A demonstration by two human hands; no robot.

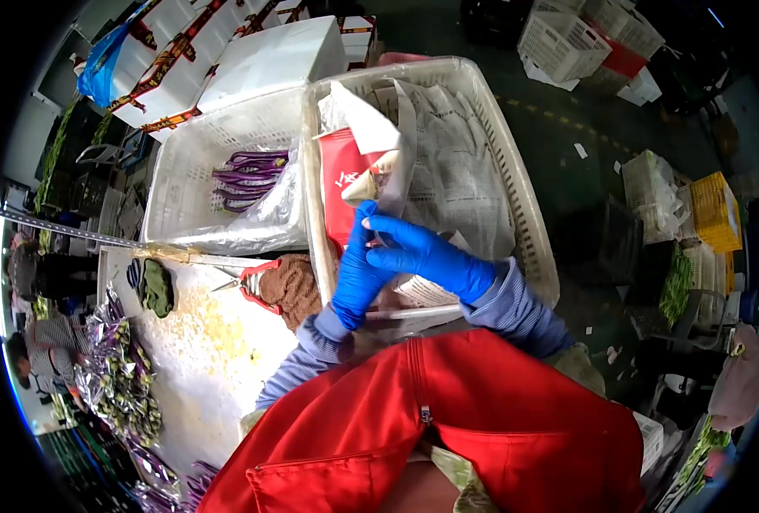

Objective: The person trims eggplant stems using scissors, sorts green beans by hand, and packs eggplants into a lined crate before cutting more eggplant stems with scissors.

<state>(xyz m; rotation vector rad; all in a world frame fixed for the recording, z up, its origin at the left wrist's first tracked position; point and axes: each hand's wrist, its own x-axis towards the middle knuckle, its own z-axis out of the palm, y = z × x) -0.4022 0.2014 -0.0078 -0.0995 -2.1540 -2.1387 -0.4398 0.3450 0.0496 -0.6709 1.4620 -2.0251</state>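
Hands above a lined white crate (540, 235): your left hand (358, 282) rises with its fingers pressed together, while your right hand (435, 261) reaches across, fingers partly spread, one fingertip meeting the left fingertips. Whether either hand pinches anything small between the tips cannot be told from this view. Both wear blue gloves. Red packet (337, 175), with white lettering, lies lengthwise at the crate's left side, just beside your left fingers; a white paper flap (371, 126) folds over its upper part. Printed newspaper (456, 175) lines the right side under clear film.

For good handling, keep the fingertip contact light and bring the tips together squarely (thin glove material probably stretches or snags if pulled sharply). Holding both wrists slightly raised should keep the sleeves off the loose paper.

At left, purple eggplants (247, 178) lie in a second crate (167, 201); nearer you, red-handled scissors (248, 274) touch a brown cloth (294, 291) on the worktable (234, 342).
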